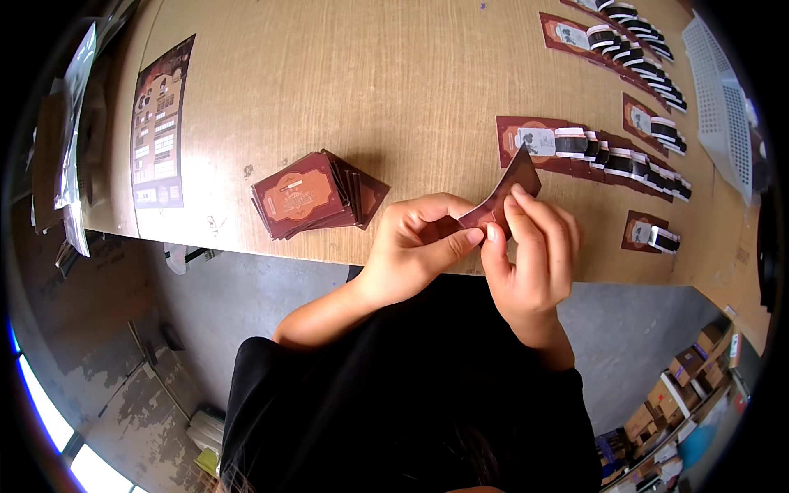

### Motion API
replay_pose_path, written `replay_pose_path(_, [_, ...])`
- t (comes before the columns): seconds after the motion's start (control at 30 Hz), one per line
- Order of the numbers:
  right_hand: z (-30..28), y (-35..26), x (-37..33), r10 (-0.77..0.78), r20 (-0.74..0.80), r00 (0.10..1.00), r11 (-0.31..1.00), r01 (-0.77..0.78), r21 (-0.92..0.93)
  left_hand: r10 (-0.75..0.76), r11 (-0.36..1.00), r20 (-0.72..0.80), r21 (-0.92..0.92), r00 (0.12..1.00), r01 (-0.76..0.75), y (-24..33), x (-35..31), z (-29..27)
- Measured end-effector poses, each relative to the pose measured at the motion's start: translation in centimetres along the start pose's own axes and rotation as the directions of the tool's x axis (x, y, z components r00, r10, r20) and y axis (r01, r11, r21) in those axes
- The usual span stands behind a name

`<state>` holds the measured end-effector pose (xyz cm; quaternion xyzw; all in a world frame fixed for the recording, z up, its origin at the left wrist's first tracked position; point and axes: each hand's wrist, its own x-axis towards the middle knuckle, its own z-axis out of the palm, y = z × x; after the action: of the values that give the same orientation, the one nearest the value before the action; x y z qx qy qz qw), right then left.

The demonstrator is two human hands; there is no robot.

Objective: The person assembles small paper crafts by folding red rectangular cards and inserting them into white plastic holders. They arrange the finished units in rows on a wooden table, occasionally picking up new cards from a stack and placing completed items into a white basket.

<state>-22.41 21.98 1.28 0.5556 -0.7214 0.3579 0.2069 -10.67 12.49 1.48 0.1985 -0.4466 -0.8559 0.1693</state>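
Observation:
Close to the table's front edge, both my hands grip one dark red printed card (517,182), which is bent and tilted up. My left hand (411,251) pinches its lower left corner between thumb and forefinger. With the thumb and fingertips, my right hand (538,251) grips its right side and lower edge. Left of my hands lies an untidy stack of matching red-brown cards (297,197). Just beyond the held card runs an overlapping row of cards (514,131), each bearing a black-and-white strip (569,142).
More overlapping cards (559,34) with black-and-white strips line the far right. Two smaller groups, one card (634,228) nearer and one (633,111) farther, lie beside them. A white perforated basket (715,99) stands at the right edge. A printed dark sheet (160,123) lies at left on the wooden table (345,74).

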Motion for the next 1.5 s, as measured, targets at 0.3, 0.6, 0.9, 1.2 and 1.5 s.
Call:
replay_pose_path(0.3, [1.2, 0.5, 0.3, -0.072, -0.053, 0.996, 0.997, 0.07, -0.036, 0.11, 0.979, -0.181, 0.188, 0.977, -0.076, -0.7, 0.2, 0.4])
replay_pose_path(0.6, [-0.3, 1.4, 0.1, 0.4, 0.249, 0.882, 0.744, -0.471, 0.474, 0.167, 0.975, -0.209, 0.18, 0.963, -0.13, 0.0, 0.3, -0.3])
replay_pose_path(0.9, [-0.5, 2.6, -0.8, 0.53, 0.415, 0.74, 0.31, -0.624, 0.717, 0.139, 0.972, -0.206, 0.214, 0.969, -0.094, 0.9, 0.4, -1.8])
replay_pose_path(1.2, [-0.8, 2.3, -0.6, 0.546, 0.39, 0.741, 0.376, -0.634, 0.676, 0.081, 0.986, -0.175, 0.158, 0.981, -0.053, 0.7, 0.4, -2.4])
replay_pose_path(1.5, [-2.1, 4.6, 2.0, 0.466, 0.414, 0.782, 0.353, -0.593, 0.723, 0.126, 0.985, -0.105, 0.132, 0.987, -0.111, -0.1, 0.7, -3.2])
